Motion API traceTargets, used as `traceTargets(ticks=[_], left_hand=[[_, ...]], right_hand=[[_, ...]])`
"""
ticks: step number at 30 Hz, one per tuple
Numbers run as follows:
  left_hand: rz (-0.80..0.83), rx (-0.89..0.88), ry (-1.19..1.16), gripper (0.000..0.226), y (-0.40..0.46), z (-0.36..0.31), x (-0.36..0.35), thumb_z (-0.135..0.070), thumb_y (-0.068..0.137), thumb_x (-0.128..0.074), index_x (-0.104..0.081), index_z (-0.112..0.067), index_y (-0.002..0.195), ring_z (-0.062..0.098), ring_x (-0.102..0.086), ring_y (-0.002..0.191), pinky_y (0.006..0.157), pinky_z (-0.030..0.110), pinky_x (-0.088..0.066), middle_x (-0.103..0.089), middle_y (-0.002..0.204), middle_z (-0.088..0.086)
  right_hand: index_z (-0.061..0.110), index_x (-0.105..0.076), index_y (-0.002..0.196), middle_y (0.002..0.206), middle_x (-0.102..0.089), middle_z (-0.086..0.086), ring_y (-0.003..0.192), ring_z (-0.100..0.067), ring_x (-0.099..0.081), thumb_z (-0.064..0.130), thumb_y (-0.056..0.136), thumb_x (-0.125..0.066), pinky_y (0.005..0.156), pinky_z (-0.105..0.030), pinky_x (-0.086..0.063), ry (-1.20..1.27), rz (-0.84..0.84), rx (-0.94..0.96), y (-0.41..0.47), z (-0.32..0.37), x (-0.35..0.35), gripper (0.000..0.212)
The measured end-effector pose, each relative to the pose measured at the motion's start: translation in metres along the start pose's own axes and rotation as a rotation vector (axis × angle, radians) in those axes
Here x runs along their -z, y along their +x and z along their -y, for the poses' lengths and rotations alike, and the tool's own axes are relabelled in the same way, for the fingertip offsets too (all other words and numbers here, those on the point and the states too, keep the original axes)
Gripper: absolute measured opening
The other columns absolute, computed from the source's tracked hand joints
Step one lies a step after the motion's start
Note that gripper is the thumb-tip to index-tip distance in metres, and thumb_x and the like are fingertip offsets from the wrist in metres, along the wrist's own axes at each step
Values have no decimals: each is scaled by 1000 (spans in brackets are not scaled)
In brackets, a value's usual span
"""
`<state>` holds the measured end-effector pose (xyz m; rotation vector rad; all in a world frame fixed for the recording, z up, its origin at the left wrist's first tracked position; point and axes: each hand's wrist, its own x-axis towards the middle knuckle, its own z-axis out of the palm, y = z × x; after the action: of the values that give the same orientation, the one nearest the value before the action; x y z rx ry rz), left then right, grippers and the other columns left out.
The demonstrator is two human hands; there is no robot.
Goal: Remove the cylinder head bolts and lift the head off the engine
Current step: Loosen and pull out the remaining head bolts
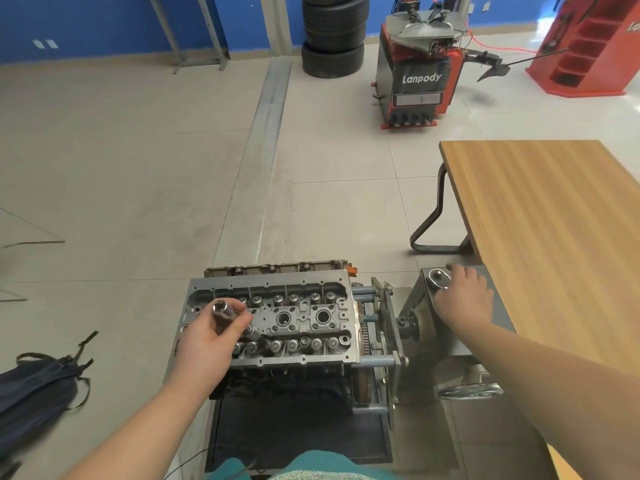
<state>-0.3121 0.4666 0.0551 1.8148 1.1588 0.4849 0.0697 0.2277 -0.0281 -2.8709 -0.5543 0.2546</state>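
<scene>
Cylinder head (277, 317): it sits on top of the engine block, which is bolted to a stand; the valve springs and 2 round wells are open to view, so the cover is already off. I take this head as the landmark for all places below.

Left hand (207, 337): over the left end of the cylinder head, its fingers pinch a long chrome socket (230, 315) with the open end turned up toward the camera. The socket is not on any bolt.

Right hand (464, 299): well to the right of the cylinder head, on the grey box of the stand (485, 327). It lies over a ratchet (439, 278) whose round head shows past the fingers; the fingers curl around the handle, as far as I can judge.

Head bolts: I cannot pick them out with certainty among the springs; they seem to sit deep in the casting.

How the socket will handle: small, hard, smooth metal, probably a little oily, so it can slip or drop into a well.

How the head will handle: a stiff cast metal part, surely heavy, with sharp edges and a flat lower face that damages easily. I judge it needs both hands, 1 at each short end, and a straight lift upward.

Worktop (540, 216): the wooden worktop stands to the right of the head, behind the stand, a possible place to lay the head.
</scene>
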Motion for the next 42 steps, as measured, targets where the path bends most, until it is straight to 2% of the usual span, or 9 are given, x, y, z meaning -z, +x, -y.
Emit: traceTargets(ticks=[5, 8, 11, 21, 28, 32, 36, 39, 42], left_hand=[[90, -44, -42, 17, 7, 0, 1, -30, 96, -79, -73, -44, 101, 0, -73, 93, 84, 31, -55, -78, 98, -18], [153, -78, 33, 11, 18, 6, 4, -27, 97, -76, -73, -38, 97, -1, -72, 87, 77, 29, -55, -77, 93, -19], [267, -22, 190, 18, 33, 11, 6, -19, 102, -63, -63, -33, 90, 10, -68, 72, 65, 40, -58, -72, 79, -4], [741, -257, 251, 15, 67, 6, 29, -31, 102, -65, -65, -47, 103, -14, -65, 95, 81, 21, -52, -71, 99, -37], [795, -364, 338, 21, 79, -9, 24, -44, 87, -71, -69, -27, 75, 17, -66, 68, 76, 52, -61, -71, 73, -5], [906, -431, 265, 9, 83, -11, 22, -37, 88, -82, -75, -43, 88, 7, -73, 88, 89, 39, -61, -77, 87, -21], [959, -481, 294, 12, 90, -6, 24, -33, 98, -69, -67, -40, 88, 3, -65, 75, 78, 35, -59, -70, 82, -21], [915, -492, 309, 15, 92, -10, 26, -52, 83, -63, -64, -38, 77, 6, -60, 66, 66, 34, -57, -66, 75, -20], [868, -494, 244, 7, 92, -11, 26, -56, 67, -67, -67, -52, 73, -2, -63, 71, 64, 26, -51, -69, 74, -27]], right_hand=[[30, -67, 124, 98, -69, 15, 92, -14, -68, 40, 102, -54, 72, -35, -58, 294, 90, 452, -85, 132, 58, 27], [32, -66, 110, 71, -63, 14, 68, -10, -62, 76, 97, -30, 56, -27, -47, 155, 134, 812, -149, 220, 86, 58], [21, -52, 95, 65, -52, 7, 57, -16, -52, 73, 99, -30, 49, -29, -33, -108, 103, 974, -182, 275, 90, 56], [22, -52, 88, 65, -51, 5, 56, -17, -50, 47, 105, -45, 48, -28, -25, -315, 67, 899, -184, 299, 96, 31], [28, -61, 117, 94, -63, 6, 79, -19, -59, 56, 98, -55, 64, -33, -47, -313, 264, 872, -192, 298, 122, 35], [20, -42, 99, 69, -46, 2, 57, -20, -46, 34, 105, -55, 49, -32, -34, -485, 196, 773, -198, 305, 109, 20], [27, -52, 124, 102, -56, 3, 86, -22, -57, 15, 97, -67, 68, -39, -52, -388, 246, 924, -200, 298, 114, 33], [35, -49, 135, 112, -57, 6, 94, -20, -58, 33, 98, -65, 66, -36, -50, -245, 263, 850, -207, 300, 115, 41], [20, -49, 106, 77, -49, 4, 74, -27, -57, 53, 103, -51, 52, -32, -35, -365, 198, 682, -209, 305, 106, 33]])
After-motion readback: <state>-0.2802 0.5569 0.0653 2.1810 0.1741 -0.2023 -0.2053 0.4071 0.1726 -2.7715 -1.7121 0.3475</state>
